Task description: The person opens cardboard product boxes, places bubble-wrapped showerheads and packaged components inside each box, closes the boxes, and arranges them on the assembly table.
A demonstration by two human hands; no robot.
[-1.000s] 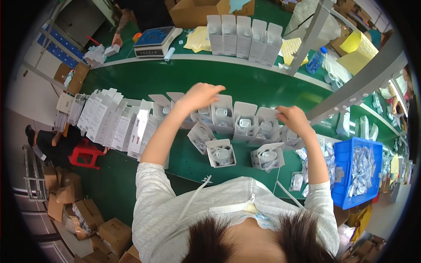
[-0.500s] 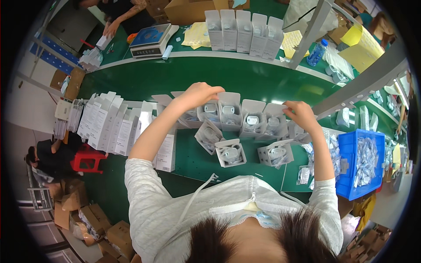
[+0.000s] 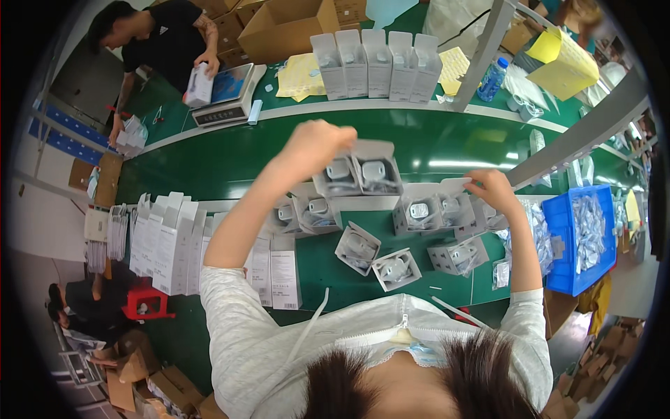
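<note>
My left hand (image 3: pixel 322 143), slightly blurred, is closed at the raised flaps of a pair of open white boxes (image 3: pixel 363 198). The pair sits higher and farther back than the row beside it; each box holds a pale device in clear wrapping. My right hand (image 3: pixel 490 188) pinches the upright flap of another filled white box (image 3: pixel 452 216), in the right part of the row. Nearer me stand three more open boxes with wrapped contents: a tilted one (image 3: pixel 358 249), a middle one (image 3: pixel 396 269) and a right one (image 3: pixel 458 255).
Flat-sided white cartons (image 3: pixel 171 244) stand at left. A blue bin (image 3: pixel 558 241) of small bagged parts is at right. Across the green bench are several upright open boxes (image 3: pixel 377 66), a scale (image 3: pixel 223 112) and a co-worker (image 3: pixel 167 42). A metal post (image 3: pixel 586 133) slants at right.
My left hand has lifted two boxes out of the row, away from me. My right hand stays at its box flap. The co-worker has brought a box over the scale.
</note>
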